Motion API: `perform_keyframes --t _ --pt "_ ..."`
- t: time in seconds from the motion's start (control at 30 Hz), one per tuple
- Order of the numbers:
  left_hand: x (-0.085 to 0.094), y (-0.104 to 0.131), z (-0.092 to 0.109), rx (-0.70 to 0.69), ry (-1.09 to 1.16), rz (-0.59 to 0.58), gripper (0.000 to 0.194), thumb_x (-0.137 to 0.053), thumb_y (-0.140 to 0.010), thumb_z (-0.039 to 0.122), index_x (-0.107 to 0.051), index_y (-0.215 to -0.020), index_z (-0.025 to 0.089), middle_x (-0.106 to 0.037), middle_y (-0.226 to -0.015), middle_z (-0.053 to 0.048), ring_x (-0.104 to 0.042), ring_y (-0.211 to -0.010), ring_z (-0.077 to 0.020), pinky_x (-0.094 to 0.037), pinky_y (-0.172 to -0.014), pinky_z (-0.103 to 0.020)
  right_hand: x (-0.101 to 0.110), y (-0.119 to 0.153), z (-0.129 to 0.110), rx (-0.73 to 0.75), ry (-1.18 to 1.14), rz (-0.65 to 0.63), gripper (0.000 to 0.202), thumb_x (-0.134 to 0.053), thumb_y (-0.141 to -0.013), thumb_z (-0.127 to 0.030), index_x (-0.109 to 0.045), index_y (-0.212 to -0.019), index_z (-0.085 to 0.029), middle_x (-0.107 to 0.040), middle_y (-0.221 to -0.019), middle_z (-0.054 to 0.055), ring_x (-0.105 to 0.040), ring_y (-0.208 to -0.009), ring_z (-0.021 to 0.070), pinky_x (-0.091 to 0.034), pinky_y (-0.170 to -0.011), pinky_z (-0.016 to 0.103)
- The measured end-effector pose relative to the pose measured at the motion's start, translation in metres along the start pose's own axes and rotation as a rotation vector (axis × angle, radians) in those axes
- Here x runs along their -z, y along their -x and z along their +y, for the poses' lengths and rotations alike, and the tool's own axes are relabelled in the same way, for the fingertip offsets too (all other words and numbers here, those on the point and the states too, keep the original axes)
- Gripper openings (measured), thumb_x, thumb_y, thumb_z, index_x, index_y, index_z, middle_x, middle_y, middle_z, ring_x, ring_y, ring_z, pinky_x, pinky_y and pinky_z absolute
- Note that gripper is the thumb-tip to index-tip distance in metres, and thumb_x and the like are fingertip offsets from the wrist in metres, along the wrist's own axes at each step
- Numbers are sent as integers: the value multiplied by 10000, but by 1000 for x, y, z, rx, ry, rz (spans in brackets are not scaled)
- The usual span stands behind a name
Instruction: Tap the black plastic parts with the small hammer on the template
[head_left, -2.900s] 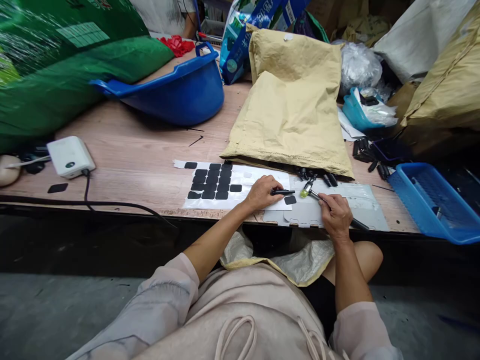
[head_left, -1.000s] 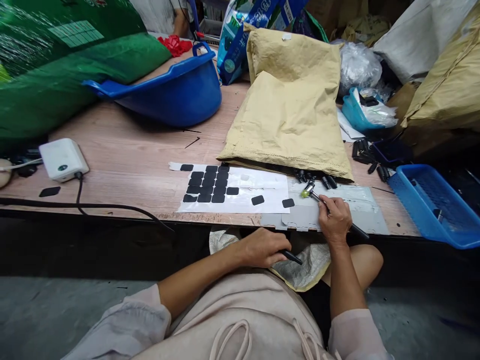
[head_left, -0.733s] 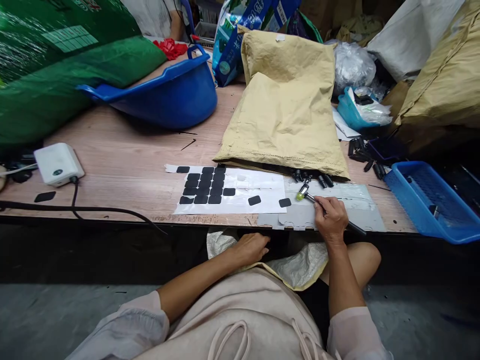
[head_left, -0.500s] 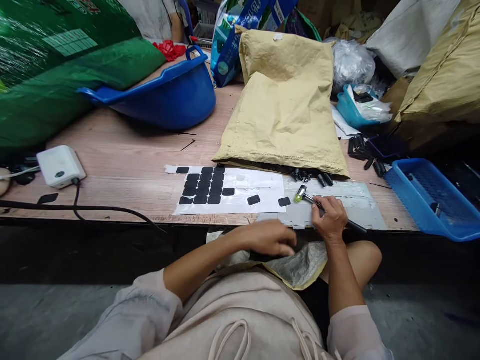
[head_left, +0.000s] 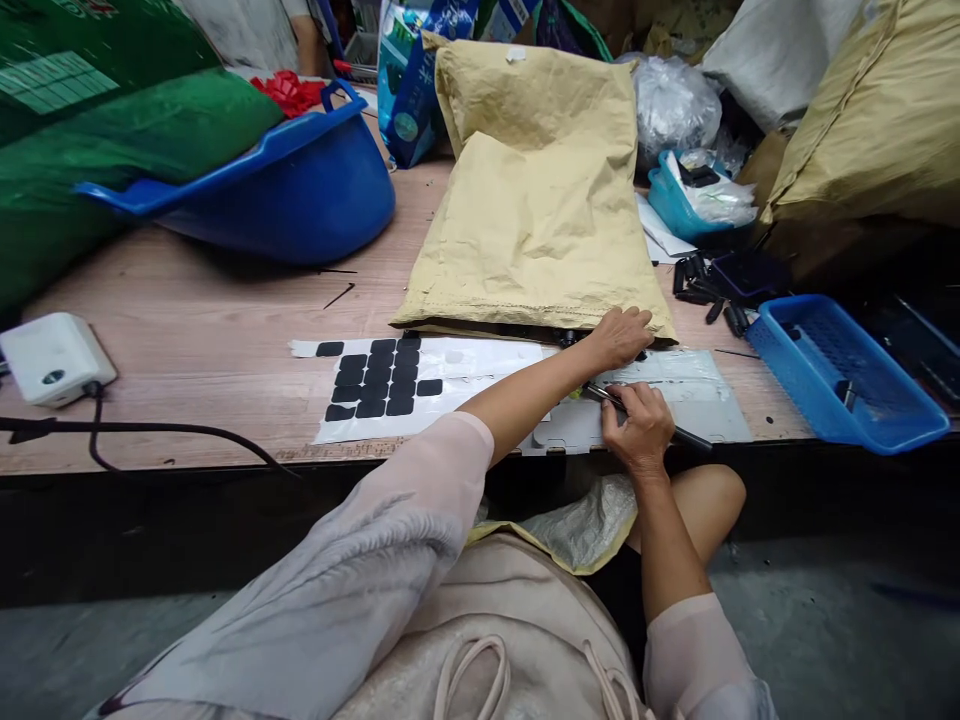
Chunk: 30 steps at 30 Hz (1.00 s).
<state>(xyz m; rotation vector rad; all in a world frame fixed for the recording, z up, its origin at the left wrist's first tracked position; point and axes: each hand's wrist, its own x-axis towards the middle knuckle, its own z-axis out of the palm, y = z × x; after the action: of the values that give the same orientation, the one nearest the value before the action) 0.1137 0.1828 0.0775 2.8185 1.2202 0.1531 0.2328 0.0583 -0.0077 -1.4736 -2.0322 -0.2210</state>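
My right hand (head_left: 641,425) is closed around the dark handle of a small hammer (head_left: 691,440), low over the grey sheet (head_left: 712,385) at the table's front edge. The hammer's head is mostly covered by my left forearm; only a bit of its yellowish face shows. My left hand (head_left: 621,337) reaches across to small black parts (head_left: 568,338) by the lower edge of a tan paper bag (head_left: 536,230). Its fingers point down and away, their tips hidden. Left of my forearm lies a white sheet (head_left: 480,400) bearing rows of black rounded stickers (head_left: 373,376).
A blue basin (head_left: 300,190) stands at the left back beside a green sack (head_left: 150,150). A white adapter (head_left: 56,355) with a black cable lies at left. A blue basket (head_left: 847,375) sits at right, near loose black pieces (head_left: 694,280).
My left hand has moved from above my lap forward to the black parts by the bag. My right hand still holds the hammer. The view has shifted slightly right.
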Motion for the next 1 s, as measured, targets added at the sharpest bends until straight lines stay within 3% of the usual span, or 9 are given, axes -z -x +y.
perform_keyframes --t 0.2,0.3,0.4,0.5,0.6,0.7,0.83,1.0 --pt "-12 -7 2 -43 -10 119 283 -480 -1013 109 -746 -1110 93 -652 -1276 -228 -567 -1192 -325 -411 -923 -428 0 0 -1 -9 -3 -14 142 -633 -918 -258 -754 -984 -224 -706 -936 64 -549 -879 234 -397 -798 362" --pt "-8 5 1 -62 63 236 200 -567 -1025 214 -704 -1151 138 -680 -1231 -178 -551 -1176 -314 -387 -935 -417 0 0 -1 -18 -3 -13 136 -638 -908 -253 -756 -972 -226 -700 -924 66 -544 -878 239 -393 -788 366" --pt "5 40 -9 34 239 349 172 -597 -1041 313 -670 -1138 190 -714 -1137 -107 -556 -1115 -285 -389 -933 -399 1 0 -1 -18 -12 -10 139 -644 -903 -250 -758 -979 -228 -709 -934 63 -549 -884 239 -394 -790 365" --pt "10 93 -29 168 420 375 135 -591 -1040 318 -654 -1057 200 -720 -1044 -61 -575 -1012 -246 -409 -923 -378 1 0 0 -5 -27 -4 144 -641 -912 -249 -760 -990 -226 -714 -941 60 -556 -893 233 -402 -802 358" --pt "-6 145 -47 319 492 359 108 -586 -1023 284 -657 -1028 203 -709 -1014 -51 -579 -974 -236 -429 -913 -370 0 0 1 -15 -19 -9 146 -642 -912 -255 -762 -992 -231 -710 -934 58 -561 -895 232 -408 -812 354" --pt "-35 176 -54 403 493 305 100 -626 -987 286 -679 -1008 204 -687 -1010 -65 -574 -969 -246 -450 -884 -372 -2 0 6 -21 -17 -16 149 -640 -914 -264 -766 -988 -237 -710 -930 57 -569 -896 235 -418 -818 356" --pt "-61 184 -54 405 528 347 139 -728 -913 304 -717 -1010 205 -660 -1026 -75 -583 -1013 -256 -474 -924 -388 0 -3 12 -12 -70 -21 169 -624 -938 -287 -775 -997 -239 -718 -922 52 -587 -886 225 -447 -831 351" --pt "-61 182 -57 425 637 373 204 -814 -815 267 -715 -983 204 -675 -989 -55 -600 -1012 -250 -495 -913 -374 11 -6 -3 -35 -221 15 229 -591 -995 -319 -784 -1089 -240 -737 -959 63 -650 -917 221 -515 -864 355"
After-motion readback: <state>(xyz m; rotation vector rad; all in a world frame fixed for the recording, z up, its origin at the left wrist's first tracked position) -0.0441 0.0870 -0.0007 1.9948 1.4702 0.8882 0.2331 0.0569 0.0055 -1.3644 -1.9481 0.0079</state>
